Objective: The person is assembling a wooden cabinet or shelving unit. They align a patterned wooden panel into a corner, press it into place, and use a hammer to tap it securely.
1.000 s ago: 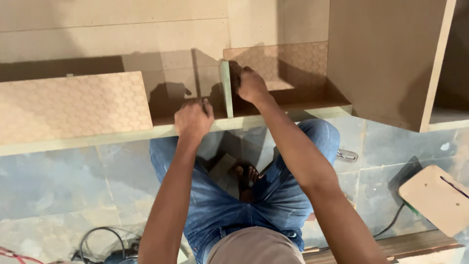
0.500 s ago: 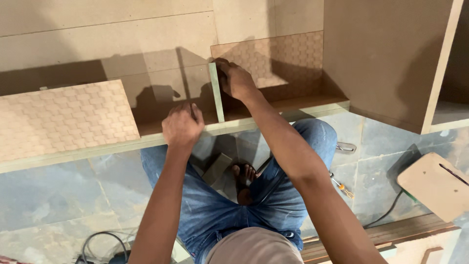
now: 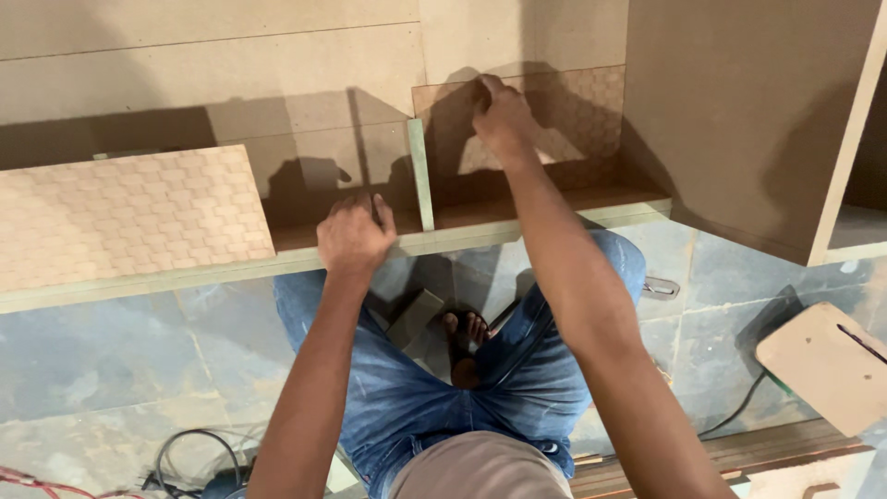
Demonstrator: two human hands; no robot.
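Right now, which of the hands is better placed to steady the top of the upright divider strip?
Probably the right hand: it is raised at the patterned back panel, level with the divider strip top. The left hand rests low on the front rail, beside the strip's foot.

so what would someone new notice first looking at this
Most striking are the two bare arms reaching up from the bottom into a light wooden cabinet: the right hand presses on a patterned brown panel at the back, top centre, and the left hand rests on the cabinet's front edge beside a thin upright divider. A pale panel with a woven pattern lies at left, and blue jeans over grey floor tiles fill the lower half.
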